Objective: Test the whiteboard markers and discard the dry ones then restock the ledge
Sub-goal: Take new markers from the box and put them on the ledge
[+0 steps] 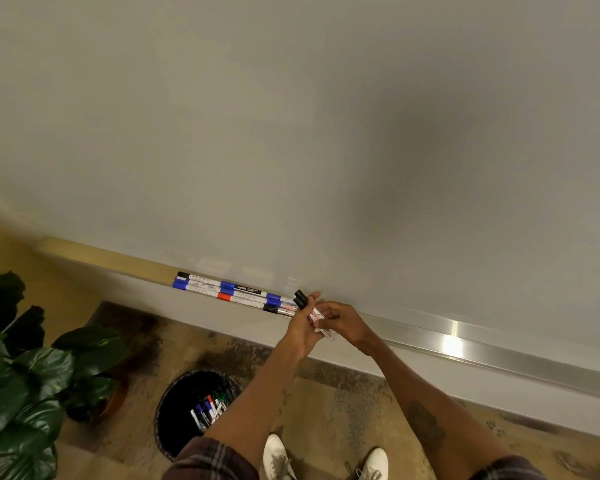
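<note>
The left hand [300,323] and right hand [343,320] both curl their fingers round a bundle of black-capped markers [301,300] just over the ledge [465,344]. Beside them a row of markers [229,293] lies along the ledge (one black label reads "camlin"), and loose markers [210,408] sit in the bin [172,410] below.

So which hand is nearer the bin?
Left. The left hand, holding markers at the ledge, is up and to the right of the bin. The right hand is further right, beyond the left one.
</note>
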Tool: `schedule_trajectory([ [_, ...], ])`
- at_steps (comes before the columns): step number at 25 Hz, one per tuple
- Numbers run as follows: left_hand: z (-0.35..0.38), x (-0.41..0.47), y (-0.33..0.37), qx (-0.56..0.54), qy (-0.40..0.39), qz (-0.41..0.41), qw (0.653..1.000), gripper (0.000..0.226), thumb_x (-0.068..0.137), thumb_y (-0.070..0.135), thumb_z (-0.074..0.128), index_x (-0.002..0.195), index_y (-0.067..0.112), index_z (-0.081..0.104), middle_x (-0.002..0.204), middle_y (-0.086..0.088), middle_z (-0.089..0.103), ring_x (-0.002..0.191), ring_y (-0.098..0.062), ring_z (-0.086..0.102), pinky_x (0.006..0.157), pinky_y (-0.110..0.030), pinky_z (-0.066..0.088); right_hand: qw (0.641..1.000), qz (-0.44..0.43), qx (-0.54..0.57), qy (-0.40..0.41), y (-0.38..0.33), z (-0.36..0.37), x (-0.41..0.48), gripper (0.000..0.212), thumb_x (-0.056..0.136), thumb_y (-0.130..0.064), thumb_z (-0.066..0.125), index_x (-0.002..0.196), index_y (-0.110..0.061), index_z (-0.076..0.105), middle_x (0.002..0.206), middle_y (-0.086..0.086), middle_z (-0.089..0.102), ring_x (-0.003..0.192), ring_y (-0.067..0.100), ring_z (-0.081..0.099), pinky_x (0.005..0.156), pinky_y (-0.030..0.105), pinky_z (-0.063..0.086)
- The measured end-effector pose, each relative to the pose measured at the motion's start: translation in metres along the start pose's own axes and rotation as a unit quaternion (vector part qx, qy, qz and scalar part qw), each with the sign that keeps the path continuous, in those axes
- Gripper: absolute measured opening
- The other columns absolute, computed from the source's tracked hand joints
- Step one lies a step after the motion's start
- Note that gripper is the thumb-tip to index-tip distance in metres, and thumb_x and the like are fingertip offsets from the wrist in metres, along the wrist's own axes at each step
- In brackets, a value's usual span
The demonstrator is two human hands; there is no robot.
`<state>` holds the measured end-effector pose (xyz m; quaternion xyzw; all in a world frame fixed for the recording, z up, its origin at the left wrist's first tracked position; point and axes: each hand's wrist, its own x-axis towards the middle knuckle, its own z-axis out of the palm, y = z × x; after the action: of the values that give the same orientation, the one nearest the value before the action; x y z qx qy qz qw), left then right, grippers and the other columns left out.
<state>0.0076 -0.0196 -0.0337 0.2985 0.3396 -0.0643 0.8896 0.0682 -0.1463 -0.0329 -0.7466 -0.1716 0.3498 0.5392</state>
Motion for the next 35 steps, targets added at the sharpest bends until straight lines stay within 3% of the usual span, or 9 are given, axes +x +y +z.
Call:
schedule_trajectory([
  [5,0.008,0.005,-0.007,0.067,0.022,0.021,0.997,0.033,0.099,0.031,0.057,0.128,0.017,0.059,0.124,-0.012,0.065,0.112,-0.028,0.063,0.098,-0.045,0.05,0.994,-0.008,-0.064,0.093,0.008,-0.016,-0.002,0.027,0.078,-0.01,0.078,0.105,-0.016,0.076,0.097,-0.002,0.075,0.088,0.016,0.069,0.082,0.031,0.053],
  [9,-0.003,0.003,-0.001,0.172,0.108,0.169,0.964,0.021,0.1,0.019,0.056,0.117,0.011,0.064,0.117,-0.008,0.068,0.117,-0.029,0.061,0.105,-0.042,0.048,0.959,0.051,-0.216,0.177,0.024,-0.031,-0.006,0.024,0.084,-0.013,0.071,0.107,-0.022,0.072,0.095,-0.001,0.073,0.083,0.018,0.066,0.075,0.03,0.049],
  [13,-0.025,0.004,0.002,0.5,0.134,0.249,0.818,0.032,0.102,0.007,0.047,0.131,0.01,0.06,0.133,-0.007,0.062,0.127,-0.023,0.055,0.112,-0.032,0.041,0.922,0.114,-0.329,0.17,0.046,-0.034,-0.011,0.019,0.09,-0.016,0.064,0.104,-0.027,0.07,0.094,0.004,0.072,0.084,0.025,0.065,0.071,0.033,0.049],
  [15,-0.032,0.007,0.002,0.604,0.113,0.212,0.76,0.041,0.104,0.009,0.043,0.144,0.014,0.048,0.152,-0.005,0.044,0.143,-0.024,0.038,0.119,-0.033,0.028,0.922,0.113,-0.333,0.161,0.049,-0.03,-0.01,0.019,0.09,-0.013,0.062,0.103,-0.025,0.071,0.095,0.006,0.072,0.085,0.025,0.064,0.073,0.034,0.049],
  [18,-0.043,0.015,0.004,0.759,0.068,0.176,0.623,0.054,0.106,0.016,0.038,0.157,0.016,0.018,0.165,-0.002,0.01,0.153,-0.026,-0.001,0.123,-0.04,0.003,0.921,0.086,-0.348,0.151,0.049,-0.022,-0.004,0.023,0.089,-0.007,0.06,0.103,-0.021,0.071,0.098,0.006,0.072,0.087,0.025,0.063,0.073,0.031,0.045],
  [20,-0.047,0.017,0.006,0.798,0.06,0.163,0.577,0.06,0.106,0.02,0.038,0.158,0.016,0.007,0.166,-0.001,-0.003,0.152,-0.027,-0.01,0.122,-0.042,-0.003,0.916,0.068,-0.363,0.155,0.051,-0.018,0.0,0.025,0.088,-0.004,0.06,0.103,-0.02,0.071,0.099,0.005,0.072,0.09,0.026,0.064,0.076,0.031,0.045],
  [24,-0.053,0.017,0.01,0.816,0.038,0.12,0.564,0.069,0.106,0.025,0.042,0.158,0.019,-0.003,0.165,0.0,-0.012,0.151,-0.027,-0.015,0.122,-0.047,-0.004,0.907,0.047,-0.388,0.155,0.057,-0.013,0.007,0.026,0.087,-0.002,0.061,0.102,-0.02,0.07,0.098,0.004,0.071,0.091,0.026,0.064,0.082,0.036,0.049],
  [31,-0.057,0.018,0.01,0.802,0.015,0.102,0.589,0.071,0.105,0.024,0.044,0.158,0.019,-0.002,0.165,-0.002,-0.012,0.152,-0.028,-0.013,0.122,-0.047,-0.004,0.914,0.016,-0.36,0.188,0.064,-0.017,0.003,0.029,0.088,0.0,0.062,0.111,-0.015,0.071,0.109,0.005,0.071,0.097,0.027,0.066,0.085,0.036,0.052],
  [35,-0.055,0.019,0.005,0.799,0.014,0.097,0.594,0.072,0.104,0.025,0.045,0.158,0.019,-0.002,0.165,-0.002,-0.012,0.152,-0.028,-0.013,0.121,-0.047,-0.004,0.892,0.012,-0.4,0.21,0.068,-0.019,0.002,0.028,0.086,-0.007,0.071,0.113,-0.013,0.071,0.116,0.009,0.065,0.101,0.03,0.063,0.087,0.041,0.055],
])
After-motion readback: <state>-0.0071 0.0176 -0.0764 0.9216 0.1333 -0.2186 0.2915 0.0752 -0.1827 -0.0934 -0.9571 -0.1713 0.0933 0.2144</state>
